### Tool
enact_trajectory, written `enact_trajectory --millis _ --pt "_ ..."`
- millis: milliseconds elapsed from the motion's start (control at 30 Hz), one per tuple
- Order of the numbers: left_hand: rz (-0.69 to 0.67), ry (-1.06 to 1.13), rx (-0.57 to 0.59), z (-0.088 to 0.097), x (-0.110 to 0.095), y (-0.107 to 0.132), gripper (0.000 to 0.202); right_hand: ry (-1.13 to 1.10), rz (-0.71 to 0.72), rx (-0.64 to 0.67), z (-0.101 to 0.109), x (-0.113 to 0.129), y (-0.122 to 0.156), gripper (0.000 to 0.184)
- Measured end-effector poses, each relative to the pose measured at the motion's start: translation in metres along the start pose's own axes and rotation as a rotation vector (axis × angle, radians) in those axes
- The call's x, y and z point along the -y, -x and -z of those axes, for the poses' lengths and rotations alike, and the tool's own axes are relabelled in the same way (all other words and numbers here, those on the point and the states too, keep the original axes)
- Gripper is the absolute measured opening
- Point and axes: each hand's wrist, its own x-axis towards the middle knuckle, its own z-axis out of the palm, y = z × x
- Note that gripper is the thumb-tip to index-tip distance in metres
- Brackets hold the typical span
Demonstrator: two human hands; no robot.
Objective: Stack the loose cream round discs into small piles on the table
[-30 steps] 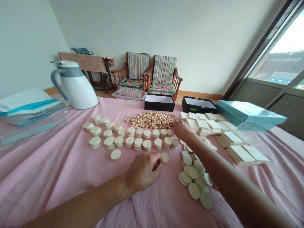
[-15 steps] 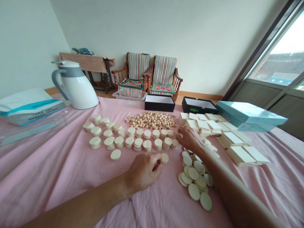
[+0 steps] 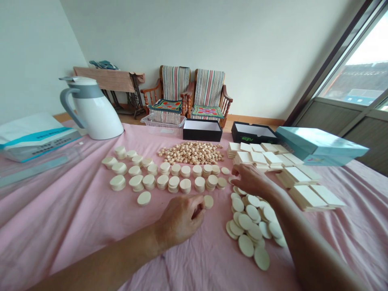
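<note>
My left hand (image 3: 181, 218) rests on the pink cloth with its fingers curled, and its fingertips pinch the edge of a single pale round disc (image 3: 208, 201). My right hand (image 3: 253, 181) reaches over a loose pile of round discs (image 3: 251, 230). Its fingertips are closed on one disc (image 3: 233, 179) at the pile's far edge. Beyond both hands stand two rows of short disc stacks (image 3: 169, 178). A lone disc (image 3: 225, 170) lies at the right end of the rows. A heap of small wooden beads (image 3: 190, 152) lies behind them.
Stacks of pale rectangular tiles (image 3: 273, 161) lie to the right, beside a teal box (image 3: 318, 146). Two black boxes (image 3: 202, 130) and a clear tub (image 3: 165, 123) stand at the far edge. A white jug (image 3: 95, 109) and a paper packet (image 3: 33, 135) are on the left.
My right hand drew back from the far right end of the stack rows to the loose pile, leaving a single disc there. My left hand stayed put.
</note>
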Motion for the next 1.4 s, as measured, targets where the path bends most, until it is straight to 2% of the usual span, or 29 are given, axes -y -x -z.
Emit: enact_trajectory --millis 133,267,467,533,667,867,1067,1400 --pt "-0.003 0.001 -0.008 0.001 -0.001 -0.001 0.011 0.067 0.068 0.062 -0.004 0.009 0.003 0.02" --pt "-0.001 0.005 0.0 0.001 -0.001 -0.001 0.011 0.069 0.067 0.025 -0.005 0.009 0.001 0.015" --pt "-0.003 0.002 -0.014 0.0 -0.001 -0.001 0.01 -0.016 -0.01 -0.282 -0.008 0.016 -0.006 0.012" --pt "-0.006 0.004 -0.014 -0.001 0.0 -0.001 0.01 -0.023 -0.011 -0.332 -0.013 0.02 -0.01 0.013" --pt "-0.003 0.003 -0.014 -0.001 0.0 -0.001 0.009 -0.04 -0.006 -0.286 -0.02 0.023 -0.015 0.014" --pt "-0.011 0.014 -0.022 -0.001 -0.001 -0.001 0.01 -0.061 -0.006 -0.266 -0.016 0.012 -0.015 0.017" --pt "-0.005 0.009 -0.01 0.0 0.0 -0.001 0.009 -0.015 0.035 -0.128 -0.019 0.012 -0.011 0.021" --pt "0.001 0.001 -0.006 0.0 0.0 -0.001 0.009 0.013 -0.015 -0.143 -0.024 0.019 -0.011 0.016"
